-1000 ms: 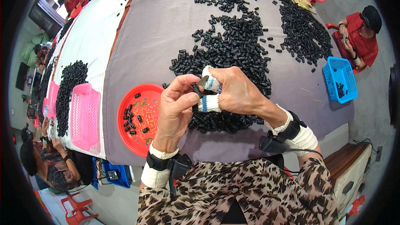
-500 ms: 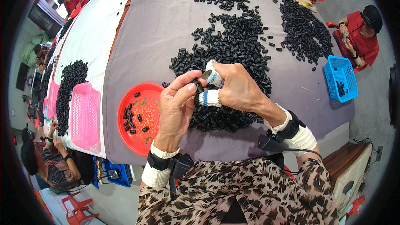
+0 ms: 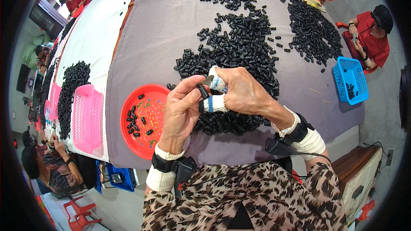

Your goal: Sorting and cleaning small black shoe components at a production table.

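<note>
Between the thumb and fingers of my left hand (image 3: 179, 113) is a small black cylindrical piece (image 3: 203, 91). My right hand (image 3: 248, 90) is closed round a small knife (image 3: 208, 80); its handle is hidden, and the short pointed blade lies against or just beside the piece's upper end. White knitted covers with blue marks wrap the right thumb and a finger. Beneath and beyond both hands spreads a big pile of similar black pieces (image 3: 239, 45). A round red tray (image 3: 125, 124) with several black pieces in it sits left of my left hand.
Pink baskets (image 3: 87, 119) stand at the left beside another black heap (image 3: 75, 81). A blue basket (image 3: 351, 81) holds a few pieces at the right, near a seated person in red (image 3: 370, 45). Other people sit around the cloth-covered table (image 3: 150, 30). Cables run from my wrist straps.
The black piece has turned in my left fingers: its round end faced up before, and now its long side shows. Both hands have stayed almost in place.
</note>
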Available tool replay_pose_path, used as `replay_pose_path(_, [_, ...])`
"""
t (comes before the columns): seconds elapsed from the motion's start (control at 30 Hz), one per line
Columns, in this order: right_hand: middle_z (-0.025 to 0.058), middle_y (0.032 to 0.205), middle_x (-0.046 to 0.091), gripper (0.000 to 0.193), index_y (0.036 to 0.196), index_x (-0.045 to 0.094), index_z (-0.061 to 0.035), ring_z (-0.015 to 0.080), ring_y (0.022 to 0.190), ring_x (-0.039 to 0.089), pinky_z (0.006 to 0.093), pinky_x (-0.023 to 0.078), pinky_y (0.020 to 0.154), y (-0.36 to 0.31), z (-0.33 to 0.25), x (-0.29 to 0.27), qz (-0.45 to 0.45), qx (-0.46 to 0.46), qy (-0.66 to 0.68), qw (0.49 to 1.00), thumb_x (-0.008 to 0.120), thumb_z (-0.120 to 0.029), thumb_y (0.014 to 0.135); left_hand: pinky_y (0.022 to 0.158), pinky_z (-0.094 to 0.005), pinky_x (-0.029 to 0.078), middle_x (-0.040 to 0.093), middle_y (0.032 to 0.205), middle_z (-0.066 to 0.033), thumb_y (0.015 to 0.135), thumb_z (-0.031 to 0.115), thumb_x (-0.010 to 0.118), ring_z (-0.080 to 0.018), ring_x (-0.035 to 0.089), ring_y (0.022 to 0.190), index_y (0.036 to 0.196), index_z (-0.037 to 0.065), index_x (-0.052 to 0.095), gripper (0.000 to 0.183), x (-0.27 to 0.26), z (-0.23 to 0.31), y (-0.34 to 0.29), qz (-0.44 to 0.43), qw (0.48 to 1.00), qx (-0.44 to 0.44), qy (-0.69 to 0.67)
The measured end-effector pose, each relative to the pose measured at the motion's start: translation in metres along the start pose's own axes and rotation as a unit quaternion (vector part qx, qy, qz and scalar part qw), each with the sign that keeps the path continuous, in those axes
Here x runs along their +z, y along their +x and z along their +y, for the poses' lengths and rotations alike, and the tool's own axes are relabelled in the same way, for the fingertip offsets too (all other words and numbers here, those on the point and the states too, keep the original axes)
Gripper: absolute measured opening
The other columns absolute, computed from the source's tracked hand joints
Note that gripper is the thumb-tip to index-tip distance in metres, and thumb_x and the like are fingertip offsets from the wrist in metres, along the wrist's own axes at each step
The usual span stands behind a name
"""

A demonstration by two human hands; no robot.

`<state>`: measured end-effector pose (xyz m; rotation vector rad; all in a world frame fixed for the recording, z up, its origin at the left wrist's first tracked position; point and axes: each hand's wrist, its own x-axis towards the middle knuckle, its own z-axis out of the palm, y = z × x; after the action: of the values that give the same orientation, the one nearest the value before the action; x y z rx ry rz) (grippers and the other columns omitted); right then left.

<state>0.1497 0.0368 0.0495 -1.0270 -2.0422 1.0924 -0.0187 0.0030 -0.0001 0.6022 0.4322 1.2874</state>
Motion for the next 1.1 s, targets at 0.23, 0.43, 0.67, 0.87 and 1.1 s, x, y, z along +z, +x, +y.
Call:
replay_pose_path(0.23, [0.0157,0.063,0.057,0.033,0.073,0.053,0.0014,0.0297,0.055,0.056,0.0368,0.043,0.053,0.0,0.001,-0.001,-0.024,0.002,-0.008,1.0,0.071,-0.024,0.064,0.081,-0.0278,0.049,0.062,0.1,-0.0108,0.083,0.0,0.057,-0.0164,0.06,0.089,0.109,-0.003,0.055,0.026,-0.003,0.0,0.0,-0.013,1.0,-0.003,0.005])
replay_pose_path(0.43, [0.0174,0.061,0.056,0.03,0.071,0.051,0.0032,0.0306,0.055,0.057,0.038,0.043,0.053,0.0,0.001,-0.001,-0.037,-0.015,-0.019,0.999,0.07,-0.019,0.065,0.08,-0.0263,0.048,0.061,0.101,-0.011,0.083,0.001,0.058,-0.0162,0.06,0.091,0.108,-0.005,0.056,0.026,0.001,0.003,-0.002,-0.014,0.999,0.006,0.044])
replay_pose_path(0.67, [0.0078,0.062,0.055,0.034,0.076,0.053,-0.0004,0.0179,0.055,0.053,0.0328,0.042,0.053,0.002,0.009,-0.001,-0.062,-0.009,-0.049,0.997,0.072,-0.027,0.066,0.079,-0.0249,0.048,0.061,0.101,-0.0104,0.082,0.001,0.059,-0.0148,0.059,0.089,0.107,-0.005,0.057,0.025,0.003,0.005,-0.002,-0.009,0.998,0.007,0.065])
replay_pose_path(0.87, [0.0083,0.063,0.057,0.032,0.078,0.053,-0.0006,0.019,0.055,0.054,0.0329,0.042,0.054,0.003,0.014,0.0,-0.081,-0.015,-0.057,0.995,0.071,-0.025,0.068,0.077,-0.024,0.048,0.062,0.099,-0.0094,0.082,0.001,0.059,-0.0137,0.059,0.087,0.106,-0.004,0.058,0.025,0.003,0.004,-0.003,-0.005,0.998,0.004,0.068])
replay_pose_path(1.1, [0.0096,0.063,0.056,0.031,0.078,0.053,0.0001,0.0209,0.055,0.052,0.0334,0.042,0.055,0.003,0.011,-0.003,-0.104,-0.02,-0.053,0.993,0.069,-0.025,0.07,0.078,-0.0246,0.048,0.062,0.099,-0.0091,0.082,0.001,0.059,-0.0136,0.059,0.087,0.107,-0.003,0.058,0.025,0.003,0.005,-0.003,-0.015,0.997,-0.004,0.071])
